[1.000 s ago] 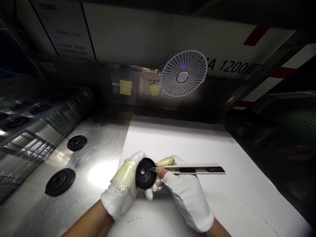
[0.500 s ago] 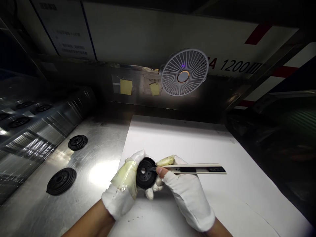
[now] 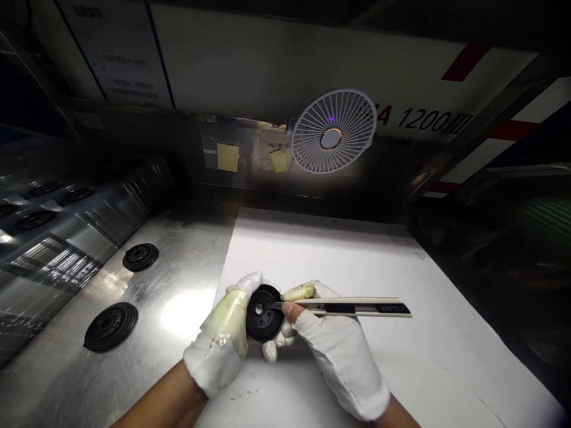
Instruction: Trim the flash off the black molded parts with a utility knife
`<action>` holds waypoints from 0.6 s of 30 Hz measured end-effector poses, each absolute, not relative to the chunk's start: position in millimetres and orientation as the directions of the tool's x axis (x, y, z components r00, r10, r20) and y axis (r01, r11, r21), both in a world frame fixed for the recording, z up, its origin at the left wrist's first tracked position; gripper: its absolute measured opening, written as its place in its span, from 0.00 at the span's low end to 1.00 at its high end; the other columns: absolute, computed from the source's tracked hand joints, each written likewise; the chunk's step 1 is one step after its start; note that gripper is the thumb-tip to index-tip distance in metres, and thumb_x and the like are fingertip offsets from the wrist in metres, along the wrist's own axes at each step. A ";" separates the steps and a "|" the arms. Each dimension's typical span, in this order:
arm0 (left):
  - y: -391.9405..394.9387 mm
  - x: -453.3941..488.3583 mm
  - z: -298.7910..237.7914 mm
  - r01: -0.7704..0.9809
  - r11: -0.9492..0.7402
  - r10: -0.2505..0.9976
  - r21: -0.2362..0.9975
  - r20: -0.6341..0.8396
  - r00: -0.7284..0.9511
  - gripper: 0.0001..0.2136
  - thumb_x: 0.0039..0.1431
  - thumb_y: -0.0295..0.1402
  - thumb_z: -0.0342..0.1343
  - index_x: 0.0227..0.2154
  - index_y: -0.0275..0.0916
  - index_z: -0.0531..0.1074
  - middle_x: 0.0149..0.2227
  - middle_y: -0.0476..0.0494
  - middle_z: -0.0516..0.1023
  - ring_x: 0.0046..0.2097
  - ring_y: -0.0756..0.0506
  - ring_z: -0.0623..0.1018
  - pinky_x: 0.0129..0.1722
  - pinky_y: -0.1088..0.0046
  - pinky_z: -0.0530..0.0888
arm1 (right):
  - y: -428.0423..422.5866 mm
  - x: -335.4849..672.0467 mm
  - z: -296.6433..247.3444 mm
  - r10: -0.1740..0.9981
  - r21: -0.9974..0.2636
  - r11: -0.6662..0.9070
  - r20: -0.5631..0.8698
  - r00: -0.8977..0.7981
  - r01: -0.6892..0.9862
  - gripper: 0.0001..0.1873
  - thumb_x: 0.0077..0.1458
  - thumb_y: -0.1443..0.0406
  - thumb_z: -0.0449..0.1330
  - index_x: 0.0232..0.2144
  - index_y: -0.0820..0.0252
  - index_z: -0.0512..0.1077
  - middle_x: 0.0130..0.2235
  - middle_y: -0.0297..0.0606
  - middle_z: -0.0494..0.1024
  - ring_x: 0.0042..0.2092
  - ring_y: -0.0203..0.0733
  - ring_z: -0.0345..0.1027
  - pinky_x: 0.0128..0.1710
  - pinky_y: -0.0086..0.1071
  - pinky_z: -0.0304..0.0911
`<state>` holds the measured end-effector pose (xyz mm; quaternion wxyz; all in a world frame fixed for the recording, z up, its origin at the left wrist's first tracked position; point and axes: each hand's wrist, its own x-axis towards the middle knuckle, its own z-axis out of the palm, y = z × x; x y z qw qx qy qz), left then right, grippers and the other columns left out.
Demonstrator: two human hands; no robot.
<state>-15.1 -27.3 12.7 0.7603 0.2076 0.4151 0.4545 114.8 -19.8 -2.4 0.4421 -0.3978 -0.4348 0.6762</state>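
Observation:
My left hand (image 3: pixel 223 339), in a white glove with yellowish tape on the thumb, is wrapped round a black round rubber part (image 3: pixel 263 312) with a centre hole, held above the white sheet (image 3: pixel 401 356). My right hand (image 3: pixel 334 351), also gloved with a taped forefinger, pinches a long utility knife (image 3: pixel 357 307). The knife's blade tip touches the face of the black part near its hole. The knife's handle sticks out to the right.
Two more black round parts (image 3: pixel 140 257) (image 3: pixel 110 326) lie on the shiny metal bench (image 3: pixel 178 267) to the left. A small white fan (image 3: pixel 332 131) stands at the back, with yellow notes (image 3: pixel 227 157) on the wall. Dark machinery borders the right side.
Almost nothing has changed. The knife handle has shifted very slightly to the right; both hands stay in place on the part.

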 end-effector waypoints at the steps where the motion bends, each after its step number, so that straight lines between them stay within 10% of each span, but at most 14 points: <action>1: -27.3 -14.5 12.6 -0.518 0.502 0.862 0.693 -0.451 0.232 0.20 0.54 0.45 0.45 0.22 0.31 0.68 0.20 0.39 0.72 0.20 0.47 0.71 0.14 0.76 0.64 | -19.8 115.1 -2.3 0.944 -0.942 -0.226 -0.150 -0.292 -0.246 0.10 0.50 0.62 0.62 0.27 0.63 0.65 0.20 0.34 0.70 0.22 0.36 0.65 0.23 0.30 0.65; 13: -27.7 -17.4 11.5 -0.519 0.510 0.859 0.686 -0.429 0.277 0.24 0.56 0.47 0.41 0.27 0.29 0.71 0.20 0.39 0.70 0.23 0.46 0.72 0.15 0.77 0.63 | -19.0 114.6 -1.4 0.929 -0.902 -0.272 -0.155 -0.336 -0.335 0.09 0.51 0.63 0.61 0.28 0.63 0.65 0.20 0.33 0.70 0.22 0.37 0.65 0.24 0.32 0.64; 18: -29.1 -21.7 10.9 -0.561 0.387 0.921 0.732 -0.283 0.267 0.16 0.57 0.40 0.46 0.37 0.32 0.70 0.33 0.37 0.74 0.35 0.44 0.74 0.34 0.69 0.71 | -14.4 119.1 6.3 0.970 -0.884 -0.201 -0.119 -0.213 -0.423 0.07 0.49 0.64 0.61 0.26 0.62 0.67 0.24 0.33 0.69 0.26 0.35 0.64 0.30 0.31 0.62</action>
